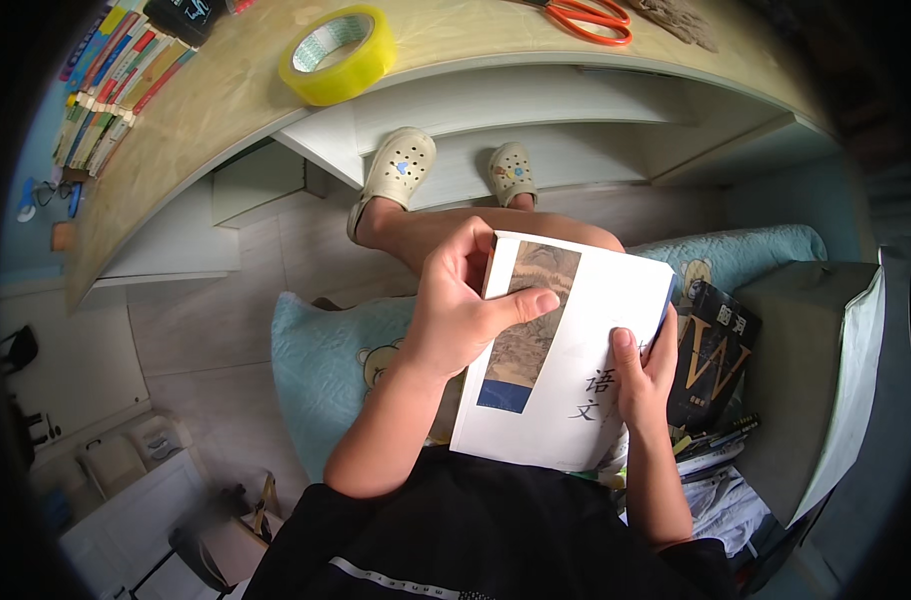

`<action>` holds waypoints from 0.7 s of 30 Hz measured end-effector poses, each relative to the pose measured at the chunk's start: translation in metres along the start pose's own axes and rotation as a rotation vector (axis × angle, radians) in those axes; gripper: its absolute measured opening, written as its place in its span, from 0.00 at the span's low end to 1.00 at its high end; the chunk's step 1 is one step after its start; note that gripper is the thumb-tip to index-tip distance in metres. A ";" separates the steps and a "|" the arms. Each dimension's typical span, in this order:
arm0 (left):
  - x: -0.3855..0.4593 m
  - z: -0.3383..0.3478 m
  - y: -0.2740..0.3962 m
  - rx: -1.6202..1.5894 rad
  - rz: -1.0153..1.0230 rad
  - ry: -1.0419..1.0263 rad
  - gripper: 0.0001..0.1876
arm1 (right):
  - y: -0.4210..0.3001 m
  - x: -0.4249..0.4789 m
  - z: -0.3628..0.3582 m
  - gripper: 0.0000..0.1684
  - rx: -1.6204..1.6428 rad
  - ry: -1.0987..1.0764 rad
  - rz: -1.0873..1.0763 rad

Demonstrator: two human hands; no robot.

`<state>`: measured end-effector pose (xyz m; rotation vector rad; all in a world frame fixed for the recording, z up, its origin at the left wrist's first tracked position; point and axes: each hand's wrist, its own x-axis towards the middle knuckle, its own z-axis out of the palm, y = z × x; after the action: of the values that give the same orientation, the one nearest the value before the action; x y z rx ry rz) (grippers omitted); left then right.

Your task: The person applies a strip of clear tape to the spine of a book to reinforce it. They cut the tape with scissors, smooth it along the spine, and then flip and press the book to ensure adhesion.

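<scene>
A white paperback book [553, 360] with a painted landscape strip, a blue band and large characters on its cover is held above my lap. Gripping its upper left edge is my left hand [470, 307], its thumb lying across the landscape picture. My right hand [643, 375] grips the opposite edge, thumb on the cover near the characters. The fingers of both hands are partly hidden behind the book. Close to my right hand stands a black book [714, 356] with a large gold letter.
A roll of yellow tape [384, 56] and orange-handled scissors [590, 16] lie on the wooden desk [230, 97] ahead. Rows of books [118, 67] stand at its left. To my right are a grey-green box [793, 360] and stacked papers [725, 510].
</scene>
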<state>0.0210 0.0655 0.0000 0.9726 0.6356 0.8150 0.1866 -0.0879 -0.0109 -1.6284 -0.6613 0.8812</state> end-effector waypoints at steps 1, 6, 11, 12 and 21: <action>-0.004 0.000 -0.001 0.001 0.007 0.015 0.20 | 0.000 0.001 0.000 0.40 0.008 -0.005 0.001; -0.018 -0.005 0.001 -0.079 -0.065 0.031 0.21 | -0.003 0.003 0.002 0.38 -0.014 -0.013 -0.023; -0.001 -0.003 -0.004 0.206 0.025 0.111 0.16 | -0.004 0.002 0.006 0.37 -0.068 0.018 -0.067; 0.001 0.004 -0.005 0.194 0.077 0.132 0.14 | -0.003 0.001 0.005 0.37 -0.054 0.019 -0.062; -0.013 -0.003 0.002 0.022 -0.060 -0.059 0.17 | 0.002 -0.003 0.000 0.36 0.041 -0.019 -0.018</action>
<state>0.0113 0.0568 0.0022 0.9900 0.6211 0.7244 0.1853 -0.0906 -0.0127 -1.5771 -0.6662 0.8926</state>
